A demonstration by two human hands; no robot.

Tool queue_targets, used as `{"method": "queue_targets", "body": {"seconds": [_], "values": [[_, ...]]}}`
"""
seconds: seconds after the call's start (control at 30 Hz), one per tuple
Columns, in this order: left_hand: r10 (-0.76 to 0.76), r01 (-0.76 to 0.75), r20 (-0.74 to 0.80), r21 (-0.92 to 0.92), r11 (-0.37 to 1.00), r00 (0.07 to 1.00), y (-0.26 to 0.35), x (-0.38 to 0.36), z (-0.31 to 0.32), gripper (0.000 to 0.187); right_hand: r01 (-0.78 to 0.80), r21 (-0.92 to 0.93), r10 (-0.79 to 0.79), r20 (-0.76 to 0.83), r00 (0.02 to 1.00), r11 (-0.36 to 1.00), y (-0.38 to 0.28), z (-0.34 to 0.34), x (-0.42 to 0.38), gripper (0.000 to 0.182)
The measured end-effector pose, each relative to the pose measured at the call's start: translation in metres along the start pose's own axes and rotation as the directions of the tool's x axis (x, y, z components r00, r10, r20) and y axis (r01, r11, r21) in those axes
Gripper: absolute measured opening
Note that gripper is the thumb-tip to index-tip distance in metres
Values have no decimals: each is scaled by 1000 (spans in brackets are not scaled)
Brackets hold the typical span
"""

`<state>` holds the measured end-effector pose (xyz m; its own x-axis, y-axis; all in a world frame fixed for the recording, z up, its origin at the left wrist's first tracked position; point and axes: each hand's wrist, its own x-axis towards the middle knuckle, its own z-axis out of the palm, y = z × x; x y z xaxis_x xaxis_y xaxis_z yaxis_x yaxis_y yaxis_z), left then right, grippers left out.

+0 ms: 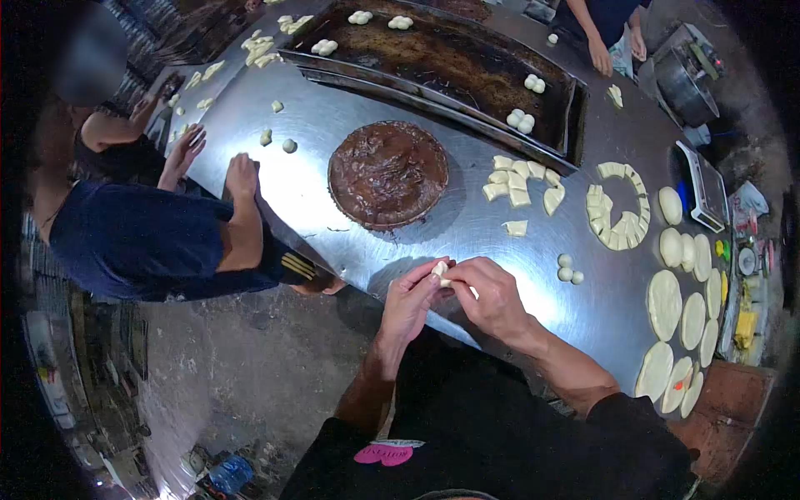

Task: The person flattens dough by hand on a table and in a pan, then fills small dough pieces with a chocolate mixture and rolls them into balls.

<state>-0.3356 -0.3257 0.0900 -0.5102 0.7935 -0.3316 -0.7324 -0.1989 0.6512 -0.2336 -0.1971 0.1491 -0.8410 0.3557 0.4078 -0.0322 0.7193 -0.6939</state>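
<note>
Close to the front edge of the metal table, my left hand [406,302] and my right hand [490,298] meet around a small piece of pale dough [441,268]. The fingertips of both hands pinch it, partly hiding it. Beyond my hands lies a round mound of dark brown filling [388,175]. To its right sit cut dough pieces [518,177], with a single dough piece [516,227] apart from them. A few small dough balls [566,274] rest on the table right of my right hand.
Farther right are a ring of cut dough [642,202], flattened dough ovals [664,304] and a scale [702,185]. A dark baking tray [450,58] with clustered dough balls spans the back. A co-worker [150,237] stands at the left; another person's arm [593,42] reaches in at the back right.
</note>
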Motion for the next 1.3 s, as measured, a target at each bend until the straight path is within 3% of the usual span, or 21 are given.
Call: {"method": "queue_targets", "body": {"seconds": [0.1,0.2,0.3,0.37,0.4,0.5,0.57,0.63,0.73,0.83,0.87,0.9,0.97,1.0,1.03,1.1,1.13,1.17,1.23,1.27,1.3], "values": [[-19,18,136,11,1000,990,7,16,-9,32,-121,-70,125,49,991,990,-2,-6,14,19],[-117,93,219,115,989,969,12,27,-4,32,-97,-136,97,-6,995,986,8,-10,14,15],[-159,117,242,180,977,957,5,34,11,35,-70,-188,66,-30,997,980,22,-16,-3,15],[-166,103,208,283,954,964,-13,36,18,35,-68,-302,26,-141,990,951,22,-22,-22,12],[-149,107,175,228,968,973,-24,30,33,33,-82,-301,26,-187,982,950,20,-27,-32,12],[-250,214,175,200,956,952,-75,16,58,36,-171,-311,99,-235,967,935,34,-50,-84,11],[-383,322,134,338,885,914,-107,6,74,47,-277,-380,191,-250,949,882,66,-59,-136,12],[-299,189,114,553,812,948,-146,3,62,49,-316,-518,230,-226,947,794,92,-68,-188,13],[-311,204,84,592,780,947,-146,-11,61,42,-309,-621,225,-212,951,721,88,-66,-244,17],[-251,157,44,672,724,967,-158,-18,39,38,-363,-538,350,-131,928,761,84,-78,-261,24],[-205,139,8,712,688,979,-164,-16,34,36,-502,-441,483,-165,860,744,84,-78,-253,22],[-201,136,7,717,684,980,-170,-15,32,36,-526,-375,465,-247,850,763,76,-81,-232,19],[-201,64,73,798,599,977,-179,-16,31,35,-379,-396,291,-266,919,836,86,-70,-218,17],[-283,80,78,858,508,956,-179,-16,38,41,-322,-453,264,-188,946,831,91,-68,-220,17],[-273,72,80,860,504,959,-178,-19,45,41,-314,-451,253,-192,948,835,92,-69,-225,17],[-253,-29,180,863,504,951,-178,-28,65,41,-653,-10,638,-202,743,757,95,-78,-232,13],[-181,-128,252,850,511,951,-174,-32,78,41,-781,180,800,-81,594,598,92,-89,-224,12],[-171,-128,247,849,513,954,-167,-34,91,41,-757,592,857,203,474,278,89,-103,-214,17],[-50,-298,393,768,568,918,-151,-33,115,38,-585,808,788,321,526,62,75,-112,-197,17],[61,-394,444,713,580,894,-151,-27,113,27,-588,806,781,322,535,70,68,-115,-187,17],[74,-400,442,713,576,894,-143,-23,114,27,-541,840,754,334,566,34,60,-117,-177,16]]}}
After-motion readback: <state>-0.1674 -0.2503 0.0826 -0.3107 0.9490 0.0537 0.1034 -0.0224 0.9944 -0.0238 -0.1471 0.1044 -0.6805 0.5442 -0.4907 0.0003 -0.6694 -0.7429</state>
